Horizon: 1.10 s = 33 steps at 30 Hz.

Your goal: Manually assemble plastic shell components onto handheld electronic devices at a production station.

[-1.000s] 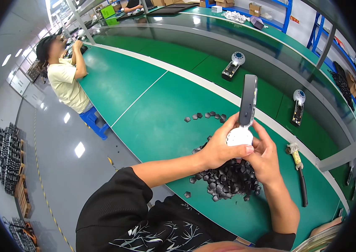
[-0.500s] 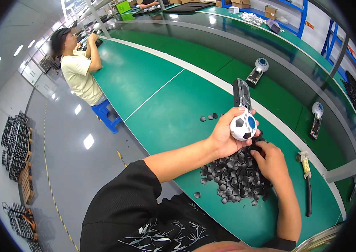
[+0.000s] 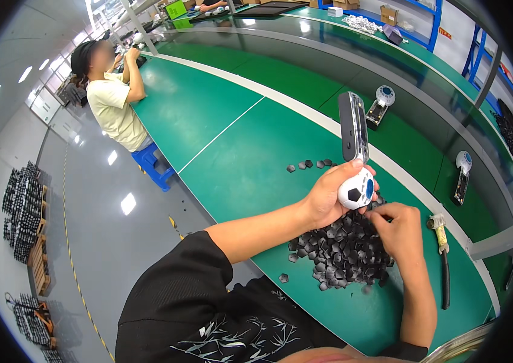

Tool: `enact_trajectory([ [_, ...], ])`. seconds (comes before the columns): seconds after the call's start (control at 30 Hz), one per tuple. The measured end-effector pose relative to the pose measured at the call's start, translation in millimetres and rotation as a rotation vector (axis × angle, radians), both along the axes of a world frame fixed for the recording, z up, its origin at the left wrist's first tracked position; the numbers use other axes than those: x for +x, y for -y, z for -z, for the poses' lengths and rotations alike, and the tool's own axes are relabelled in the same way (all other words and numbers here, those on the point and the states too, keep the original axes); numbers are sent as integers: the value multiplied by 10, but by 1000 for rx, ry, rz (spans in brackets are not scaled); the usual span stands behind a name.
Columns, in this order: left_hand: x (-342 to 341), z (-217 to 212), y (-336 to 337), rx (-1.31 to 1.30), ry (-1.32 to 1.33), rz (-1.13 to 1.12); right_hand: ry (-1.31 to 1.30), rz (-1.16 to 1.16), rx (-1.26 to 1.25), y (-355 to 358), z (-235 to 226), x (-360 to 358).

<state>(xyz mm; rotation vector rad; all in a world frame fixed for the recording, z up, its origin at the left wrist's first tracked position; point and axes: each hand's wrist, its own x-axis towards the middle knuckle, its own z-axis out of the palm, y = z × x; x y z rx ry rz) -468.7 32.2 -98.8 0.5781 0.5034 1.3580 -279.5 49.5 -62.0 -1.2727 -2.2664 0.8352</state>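
My left hand [image 3: 329,196] is wrapped around a handheld device, its white soccer-ball-patterned round end [image 3: 356,189] in the palm. The device's long dark body with a clear side [image 3: 353,127] points up and away. Close beside the ball, my right hand [image 3: 398,227] is closed, thumb and fingertips pinched together; whatever they hold is too small or hidden to make out. Below both hands lies a heap of small black pentagon pieces [image 3: 344,254] on the green table [image 3: 226,163].
A hammer [image 3: 441,254] with a dark handle lies right of the heap. Several loose pentagons [image 3: 309,164] lie beyond my left hand. Two similar devices [image 3: 380,107] [image 3: 462,175] rest on the green conveyor belt [image 3: 416,139]. A co-worker [image 3: 114,100] sits at the table's far left.
The held device has shifted slightly right and tipped, showing more of its dark side. My right hand has come up from the heap, fingers pinched. Both devices on the belt have moved right.
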Motion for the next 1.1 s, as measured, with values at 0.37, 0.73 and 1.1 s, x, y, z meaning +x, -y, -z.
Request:
enact_trajectory([
  [0.37, -34, 71, 23, 159, -257, -104, -598, 71, -275, 1, -138, -65],
  [0.73, -76, 169, 44, 193, -417, -184, -854, 61, -594, 15, -223, -141],
  [1.1, 106, 205, 81, 420, -676, -237, -817, -14, -728, 6, -73, 8],
])
